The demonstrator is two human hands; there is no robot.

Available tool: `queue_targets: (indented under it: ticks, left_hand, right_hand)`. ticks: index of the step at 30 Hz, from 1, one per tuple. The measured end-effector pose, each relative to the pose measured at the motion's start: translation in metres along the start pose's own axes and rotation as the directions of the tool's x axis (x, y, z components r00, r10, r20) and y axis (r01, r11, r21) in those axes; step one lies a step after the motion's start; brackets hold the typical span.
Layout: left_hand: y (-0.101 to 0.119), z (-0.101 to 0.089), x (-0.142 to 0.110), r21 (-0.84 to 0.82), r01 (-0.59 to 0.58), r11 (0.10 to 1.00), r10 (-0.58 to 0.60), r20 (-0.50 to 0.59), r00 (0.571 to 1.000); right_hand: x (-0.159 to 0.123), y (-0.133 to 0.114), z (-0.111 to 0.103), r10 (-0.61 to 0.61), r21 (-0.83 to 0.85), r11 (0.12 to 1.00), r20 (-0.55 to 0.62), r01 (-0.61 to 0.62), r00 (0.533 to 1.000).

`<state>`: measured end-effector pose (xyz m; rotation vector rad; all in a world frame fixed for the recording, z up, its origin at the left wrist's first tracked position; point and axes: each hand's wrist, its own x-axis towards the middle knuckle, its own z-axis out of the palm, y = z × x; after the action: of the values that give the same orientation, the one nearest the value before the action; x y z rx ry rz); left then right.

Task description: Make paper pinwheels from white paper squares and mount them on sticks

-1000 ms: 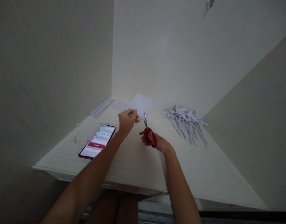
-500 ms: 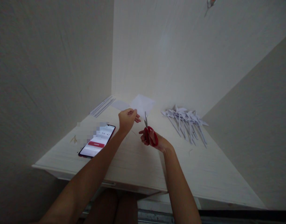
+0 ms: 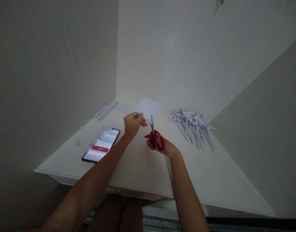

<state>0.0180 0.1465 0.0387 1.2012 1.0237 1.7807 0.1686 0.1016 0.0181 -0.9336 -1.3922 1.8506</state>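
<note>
My left hand is closed in a pinch at the lower left edge of a square sheet of white paper, which shows faint diagonal creases. My right hand grips red-handled scissors, fingers through the loops. Their metal blades point up and away, slightly parted, close to the paper's lower edge; whether they touch it I cannot tell. Another white sheet lies flat on the table behind my left hand.
On the white table, a phone with a running timer lies left of my arm, near small yellowish pieces. Several rolled paper sticks rest at the back left; several paper pinwheels on sticks are piled at the right. Walls enclose the table.
Both hands, with the paper and scissors, have shifted very slightly to the right in view. The timer digits have advanced. The grips look the same.
</note>
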Motion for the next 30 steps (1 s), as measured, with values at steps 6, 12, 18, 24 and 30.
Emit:
queue_targets:
  ticks: [6, 12, 18, 24, 30]
  left_hand:
    - [-0.0001, 0.0009, -0.0004, -0.001, -0.011, 1.0, 0.011, -0.003, 1.0]
    - [0.0001, 0.0006, -0.001, 0.007, 0.0, 1.0, 0.0, -0.007, 1.0]
    - [0.0007, 0.0006, -0.0022, 0.009, 0.004, 1.0, -0.004, 0.011, 1.0]
    - [0.0023, 0.0007, -0.0038, 0.009, -0.006, 1.0, 0.006, 0.024, 1.0]
    - [0.004, 0.001, -0.0039, 0.017, -0.009, 1.0, 0.008, 0.04, 0.999]
  right_hand:
    - [-0.0023, -0.0036, 0.0027, 0.006, 0.013, 1.0, 0.011, -0.006, 1.0]
    - [-0.0024, -0.0033, 0.0025, 0.003, 0.026, 1.0, 0.006, -0.003, 1.0]
    - [-0.0022, -0.0029, 0.0018, 0.0, 0.01, 1.0, 0.0, 0.0, 1.0]
    - [-0.0022, -0.0021, 0.001, 0.003, 0.004, 1.0, 0.004, -0.003, 1.0]
    - [-0.0032, -0.0041, 0.0007, 0.005, 0.02, 1.0, 0.015, -0.005, 1.0]
